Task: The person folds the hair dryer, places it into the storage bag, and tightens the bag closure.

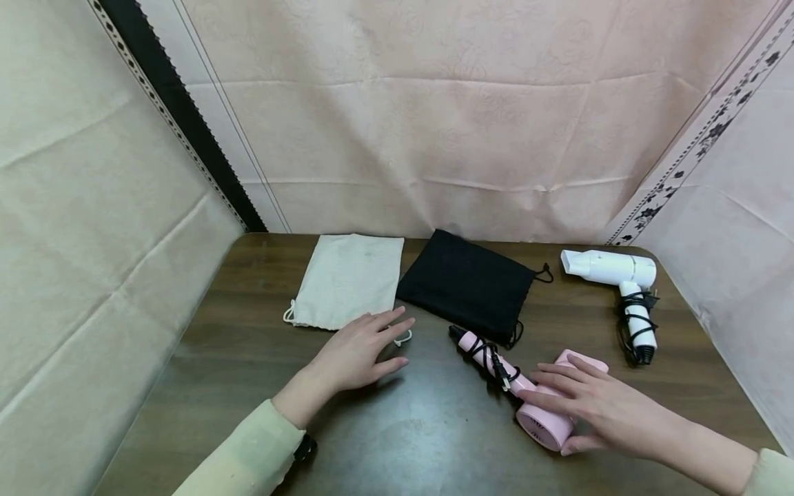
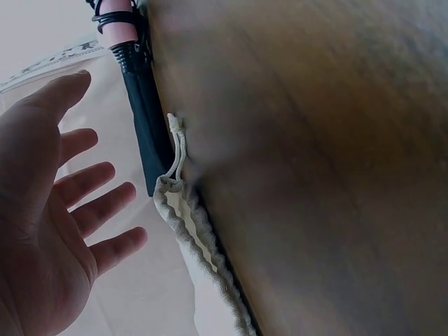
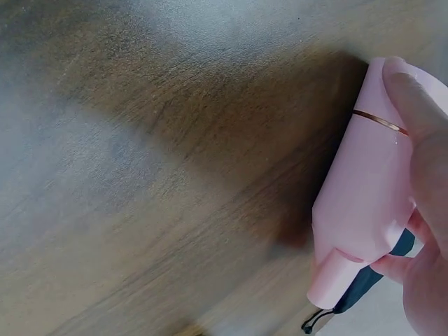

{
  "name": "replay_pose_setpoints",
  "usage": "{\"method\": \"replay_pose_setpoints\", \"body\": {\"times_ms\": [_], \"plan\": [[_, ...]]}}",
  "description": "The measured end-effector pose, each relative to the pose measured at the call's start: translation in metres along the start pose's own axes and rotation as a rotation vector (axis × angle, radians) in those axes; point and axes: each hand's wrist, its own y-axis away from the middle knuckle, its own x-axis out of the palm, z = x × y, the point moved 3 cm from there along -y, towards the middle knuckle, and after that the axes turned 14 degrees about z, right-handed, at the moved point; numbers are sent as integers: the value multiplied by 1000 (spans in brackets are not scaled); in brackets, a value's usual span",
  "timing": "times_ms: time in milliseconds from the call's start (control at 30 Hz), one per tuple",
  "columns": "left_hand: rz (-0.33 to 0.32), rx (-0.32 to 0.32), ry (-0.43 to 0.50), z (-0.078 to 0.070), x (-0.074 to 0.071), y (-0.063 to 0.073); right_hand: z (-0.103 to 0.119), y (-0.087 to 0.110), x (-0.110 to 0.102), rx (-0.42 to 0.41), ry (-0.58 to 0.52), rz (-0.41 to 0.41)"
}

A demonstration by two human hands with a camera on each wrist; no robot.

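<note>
"Where's the pink hair dryer [image 1: 547, 421]?"
"On the bench [image 1: 409, 441], the right hand [image 1: 592, 406] gripping its barrel between thumb and fingers."
"And the left hand [image 1: 360, 350]?"
"Fingers spread, holding nothing, by the cream bag [image 1: 355, 279]. Beside that lies the black bag [image 1: 468, 282]; a white hair dryer [image 1: 611, 267] lies farther right."

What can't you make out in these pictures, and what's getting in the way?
Head view: part of the pink hair dryer, behind the right hand.
Head view: the inside of the black pouch, hidden by its cloth.
Left wrist view: the dryer's body, cut off by the top edge.
</note>
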Motion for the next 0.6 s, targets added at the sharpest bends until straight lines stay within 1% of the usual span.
{"method": "replay_pose_setpoints", "body": {"times_ms": [133, 300, 600], "plan": [[8, -4, -4, 0, 1, -1, 1, -4, 1, -25, -16, -4], [10, 0, -7, -1, 2, -2, 3, -9, 4, -55, -27, -37], [4, 2, -14, -4, 0, -2, 11, -13, 4, -28, -25, -36]]}}
